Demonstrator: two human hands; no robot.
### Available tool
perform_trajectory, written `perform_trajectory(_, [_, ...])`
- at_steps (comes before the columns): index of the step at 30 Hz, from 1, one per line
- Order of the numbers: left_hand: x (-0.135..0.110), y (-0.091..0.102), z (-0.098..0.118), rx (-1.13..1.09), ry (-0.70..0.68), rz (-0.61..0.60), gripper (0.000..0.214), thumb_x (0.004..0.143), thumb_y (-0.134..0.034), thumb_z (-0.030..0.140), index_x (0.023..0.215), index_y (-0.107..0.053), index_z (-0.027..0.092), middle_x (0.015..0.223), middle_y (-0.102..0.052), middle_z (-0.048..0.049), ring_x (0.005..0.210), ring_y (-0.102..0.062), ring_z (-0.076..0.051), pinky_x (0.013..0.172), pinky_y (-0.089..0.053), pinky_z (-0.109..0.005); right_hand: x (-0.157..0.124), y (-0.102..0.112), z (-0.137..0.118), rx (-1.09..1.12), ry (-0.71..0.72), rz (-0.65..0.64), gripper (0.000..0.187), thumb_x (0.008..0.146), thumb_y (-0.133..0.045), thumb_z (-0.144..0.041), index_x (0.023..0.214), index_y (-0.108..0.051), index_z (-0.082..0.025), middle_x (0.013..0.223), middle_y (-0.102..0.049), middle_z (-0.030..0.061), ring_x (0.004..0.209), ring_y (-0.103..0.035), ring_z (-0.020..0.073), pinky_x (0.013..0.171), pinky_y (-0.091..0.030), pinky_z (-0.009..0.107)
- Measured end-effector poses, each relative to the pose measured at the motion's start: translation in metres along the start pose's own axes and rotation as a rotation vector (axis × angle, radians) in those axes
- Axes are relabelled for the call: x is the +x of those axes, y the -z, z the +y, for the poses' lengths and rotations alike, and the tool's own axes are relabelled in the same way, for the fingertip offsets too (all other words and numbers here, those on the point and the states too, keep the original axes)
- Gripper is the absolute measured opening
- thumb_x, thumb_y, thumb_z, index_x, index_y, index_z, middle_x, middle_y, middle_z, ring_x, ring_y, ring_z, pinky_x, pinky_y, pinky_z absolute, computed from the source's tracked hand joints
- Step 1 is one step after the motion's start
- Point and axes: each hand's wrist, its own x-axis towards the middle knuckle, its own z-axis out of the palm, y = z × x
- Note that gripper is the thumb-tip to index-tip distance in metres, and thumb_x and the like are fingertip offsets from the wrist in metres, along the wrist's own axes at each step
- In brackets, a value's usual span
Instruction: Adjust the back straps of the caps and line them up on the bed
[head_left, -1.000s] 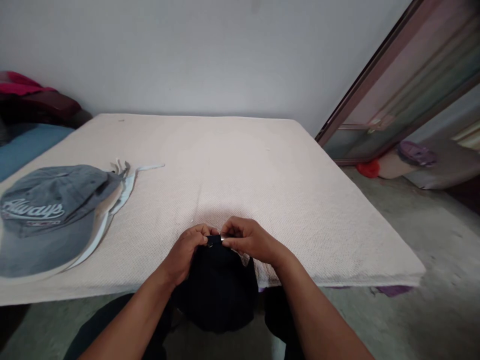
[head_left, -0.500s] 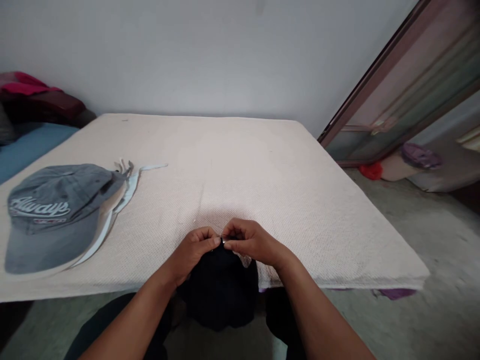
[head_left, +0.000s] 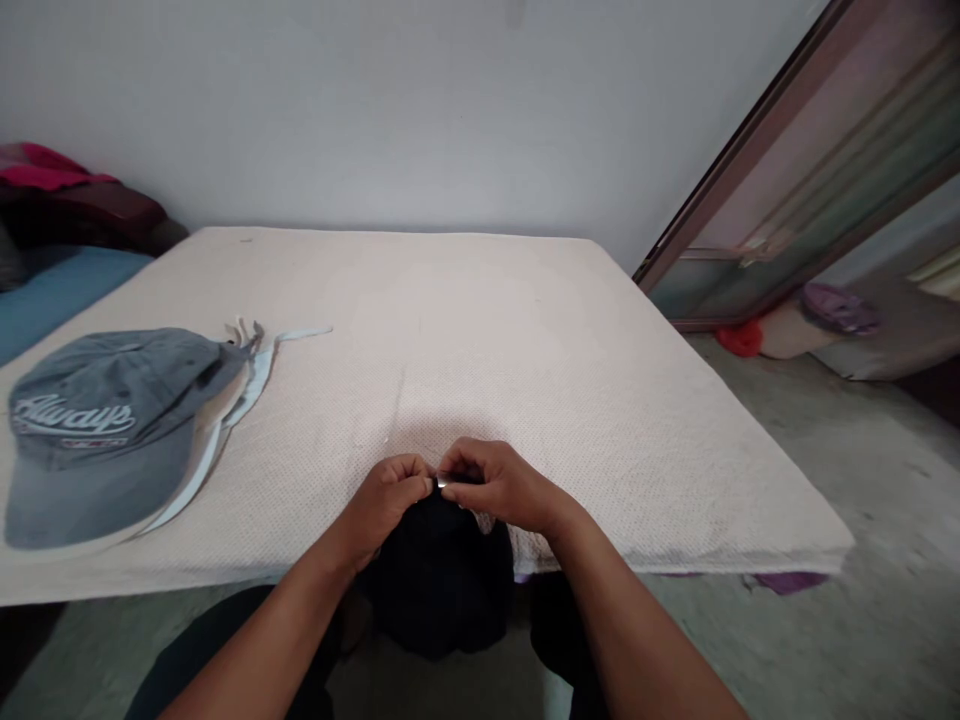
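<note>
A black cap (head_left: 439, 580) hangs over the near edge of the cream mattress (head_left: 487, 330), right in front of me. My left hand (head_left: 386, 505) pinches the cap's back strap from the left. My right hand (head_left: 499, 490) pinches the same strap from the right, where a small metal buckle (head_left: 443, 483) glints between the fingertips. Both hands have fingers curled and pressed together, and they touch each other over the strap.
A grey cap (head_left: 105, 425) with white "Always" lettering lies at the mattress's left, on top of white caps (head_left: 247, 375). Blue bedding (head_left: 52, 295) and red cloth (head_left: 52, 175) sit far left. A leaning framed glass panel (head_left: 810, 170) and concrete floor (head_left: 862, 470) are to the right.
My fingertips have closed together over the strap, hiding the dark strap end that showed a second ago. The hands stay in the same place.
</note>
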Motion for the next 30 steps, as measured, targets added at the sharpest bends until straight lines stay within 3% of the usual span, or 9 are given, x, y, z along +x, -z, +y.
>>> perform_trajectory(16, [-0.0024, -0.0024, -0.0001, -0.120, -0.079, -0.019, 0.025, 0.068, -0.066, 0.019, 0.059, -0.043, 0.017, 0.070, -0.055, 0.0041, 0.057, -0.046, -0.007, 0.054, -0.034, -0.020, -0.0026, 0.0009, 0.0021, 0.091, -0.053, -0.017, 0.011, 0.078, -0.064, -0.024, 0.086, -0.059, -0.018, 0.074, -0.056, -0.0016, 0.064, -0.054, 0.0104, 0.058, -0.043, 0.023])
perform_trajectory(22, [-0.0009, 0.0027, -0.0027, -0.154, 0.024, 0.015, 0.005, 0.067, -0.058, 0.016, 0.068, -0.054, 0.018, 0.058, -0.052, 0.0052, 0.052, -0.046, -0.009, 0.050, -0.033, -0.020, -0.0048, 0.0018, 0.0050, 0.204, -0.104, -0.077, 0.011, 0.078, -0.064, -0.023, 0.087, -0.059, -0.018, 0.072, -0.057, -0.0021, 0.064, -0.056, 0.0105, 0.059, -0.046, 0.024])
perform_trajectory(26, [-0.0017, 0.0003, -0.0005, -0.244, 0.114, 0.046, 0.017, 0.076, -0.053, 0.030, 0.080, -0.062, 0.016, 0.072, -0.063, -0.0016, 0.067, -0.058, -0.015, 0.065, -0.043, -0.026, -0.0064, 0.0007, 0.0079, 0.275, -0.117, -0.098, 0.011, 0.078, -0.063, -0.021, 0.087, -0.059, -0.018, 0.074, -0.058, -0.0013, 0.066, -0.057, 0.0108, 0.061, -0.048, 0.025])
perform_trajectory(30, [-0.0009, -0.0012, -0.0012, -0.151, 0.108, -0.002, 0.024, 0.075, -0.063, 0.039, 0.077, -0.061, 0.016, 0.071, -0.064, -0.0028, 0.065, -0.059, -0.016, 0.063, -0.042, -0.027, -0.0064, -0.0014, 0.0094, 0.246, -0.132, -0.111, 0.012, 0.077, -0.064, -0.021, 0.087, -0.058, -0.017, 0.072, -0.057, -0.0017, 0.064, -0.057, 0.0109, 0.059, -0.048, 0.025])
